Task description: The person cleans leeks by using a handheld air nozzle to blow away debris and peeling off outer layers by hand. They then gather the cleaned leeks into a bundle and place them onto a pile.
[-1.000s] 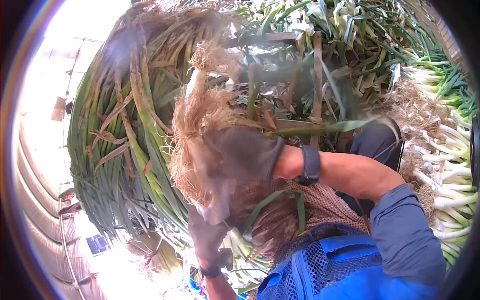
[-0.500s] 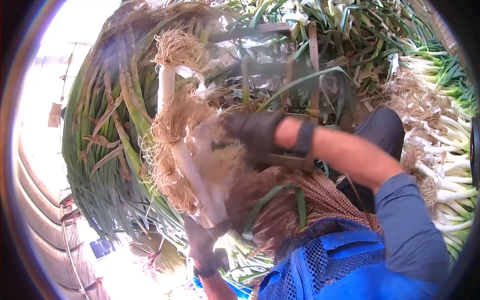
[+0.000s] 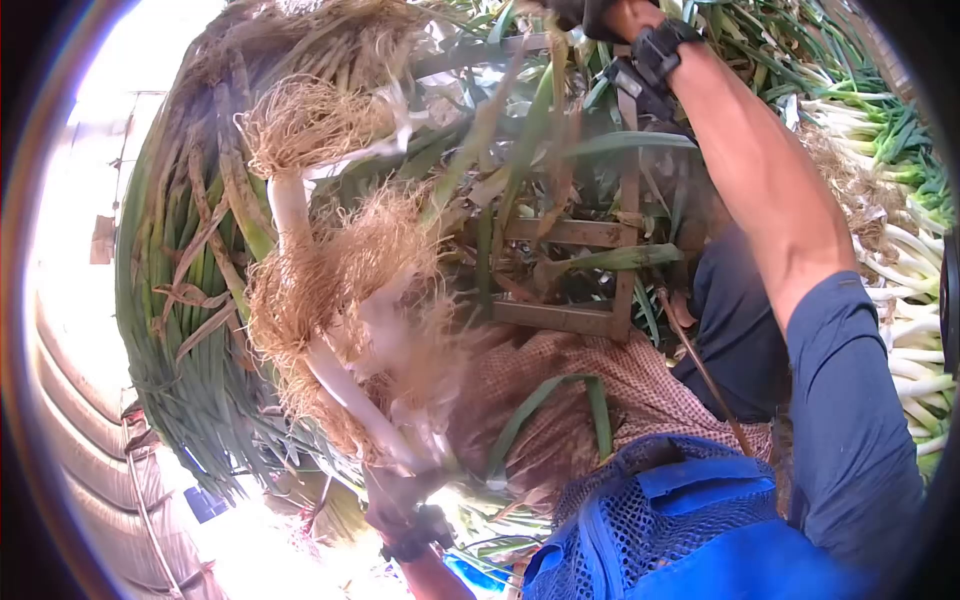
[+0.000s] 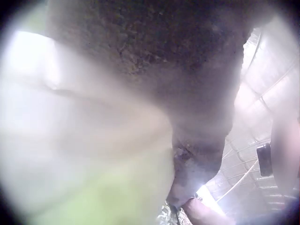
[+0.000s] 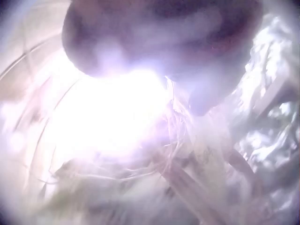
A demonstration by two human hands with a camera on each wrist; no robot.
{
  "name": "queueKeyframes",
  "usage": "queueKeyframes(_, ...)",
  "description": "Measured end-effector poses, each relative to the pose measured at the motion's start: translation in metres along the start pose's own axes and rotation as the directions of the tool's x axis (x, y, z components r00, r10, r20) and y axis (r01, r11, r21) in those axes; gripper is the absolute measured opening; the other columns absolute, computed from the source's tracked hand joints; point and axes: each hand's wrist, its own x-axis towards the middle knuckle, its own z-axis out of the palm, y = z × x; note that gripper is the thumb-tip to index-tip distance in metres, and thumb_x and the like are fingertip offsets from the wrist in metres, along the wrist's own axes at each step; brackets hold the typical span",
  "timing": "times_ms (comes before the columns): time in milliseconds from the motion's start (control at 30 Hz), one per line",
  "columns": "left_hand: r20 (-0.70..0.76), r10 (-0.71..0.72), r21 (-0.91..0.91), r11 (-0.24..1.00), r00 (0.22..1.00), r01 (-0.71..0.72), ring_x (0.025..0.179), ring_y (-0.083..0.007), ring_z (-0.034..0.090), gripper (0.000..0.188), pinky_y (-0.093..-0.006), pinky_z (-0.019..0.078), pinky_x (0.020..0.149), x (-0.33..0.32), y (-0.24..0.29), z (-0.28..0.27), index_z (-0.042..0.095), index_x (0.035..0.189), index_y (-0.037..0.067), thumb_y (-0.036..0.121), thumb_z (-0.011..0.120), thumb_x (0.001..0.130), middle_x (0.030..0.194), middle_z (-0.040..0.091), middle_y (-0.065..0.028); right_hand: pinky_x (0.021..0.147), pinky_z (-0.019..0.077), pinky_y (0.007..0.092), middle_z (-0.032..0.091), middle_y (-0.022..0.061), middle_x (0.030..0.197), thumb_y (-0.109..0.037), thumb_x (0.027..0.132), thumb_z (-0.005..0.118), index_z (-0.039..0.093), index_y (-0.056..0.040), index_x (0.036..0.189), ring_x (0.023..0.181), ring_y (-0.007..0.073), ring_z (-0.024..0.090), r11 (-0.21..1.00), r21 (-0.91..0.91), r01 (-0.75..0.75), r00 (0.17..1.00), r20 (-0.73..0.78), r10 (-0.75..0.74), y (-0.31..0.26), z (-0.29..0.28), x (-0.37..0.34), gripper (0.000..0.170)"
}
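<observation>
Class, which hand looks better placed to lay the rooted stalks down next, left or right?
Probably the left hand. It grips the rooted stalks near their lower end in the head view, while the right hand is at that picture's top edge, away from them.

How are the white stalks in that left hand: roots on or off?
On: shaggy tan roots show at the ends of the white stalks the left hand holds.

Leeks (image 3: pixel 347 390) L of prob. crate (image 3: pixel 560 318), pile (image 3: pixel 165 340) behind
</observation>
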Motion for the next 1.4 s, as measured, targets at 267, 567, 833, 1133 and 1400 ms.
queueKeyframes(267,0.001,-0.018,0.014,1.000,1.000,0.018,0.111,-0.0280,0.068,0.096,-0.0428,0.0540,0.099,0.009,0.005,-0.002,0.051,0.146,-0.004,0.019,0.096,0.065,0.124,0.069,-0.0126,0.097,0.0586,0.0391,0.077,0.0167,0.115,-0.031,0.096,0.077,0.070,0.0002,0.134,0.104,0.0262,0.073,0.660,0.742,0.117,0.790,0.334,-0.515,-0.216,0.048,-0.120,0.050)
queueKeyframes(567,0.005,-0.057,0.036,0.998,0.998,0.056,0.110,-0.0294,0.067,0.096,-0.0439,0.0533,0.098,0.009,0.008,-0.004,0.051,0.146,-0.004,0.022,0.095,0.066,0.124,0.067,-0.0136,0.091,0.0571,0.0367,0.077,0.0173,0.114,-0.018,0.099,0.071,0.073,-0.0019,0.129,0.097,0.0262,0.072,0.681,0.723,-0.116,0.570,0.610,-0.550,-0.200,0.035,-0.107,0.034)
queueKeyframes(833,0.008,-0.061,0.049,0.997,0.998,0.061,0.109,-0.0305,0.066,0.096,-0.0449,0.0528,0.098,0.010,0.012,-0.002,0.051,0.147,-0.004,0.024,0.094,0.066,0.124,0.066,-0.0145,0.088,0.0570,0.0377,0.077,0.0177,0.113,-0.017,0.097,0.071,0.072,-0.0032,0.127,0.096,0.0276,0.073,0.727,0.687,-0.013,0.640,0.564,-0.522,-0.218,0.042,-0.130,0.034)
queueKeyframes(1133,0.011,-0.044,0.045,0.998,0.999,0.044,0.108,-0.0319,0.065,0.096,-0.0459,0.0521,0.098,0.014,0.014,0.002,0.050,0.147,-0.004,0.027,0.092,0.066,0.124,0.065,-0.0156,0.088,0.0578,0.0410,0.077,0.0180,0.112,-0.023,0.092,0.074,0.070,-0.0042,0.127,0.096,0.0300,0.073,0.942,0.325,0.083,0.921,0.336,-0.197,-0.074,-0.008,-0.072,0.040)
queueKeyframes(1400,0.020,-0.036,0.041,0.999,0.999,0.035,0.108,-0.0330,0.065,0.097,-0.0469,0.0515,0.097,0.010,0.014,0.004,0.050,0.147,-0.004,0.029,0.091,0.067,0.124,0.064,-0.0165,0.088,0.0584,0.0439,0.076,0.0183,0.110,-0.028,0.087,0.077,0.068,-0.0050,0.127,0.097,0.0322,0.074,0.983,0.148,0.108,0.937,0.314,-0.150,-0.025,-0.052,-0.096,0.047)
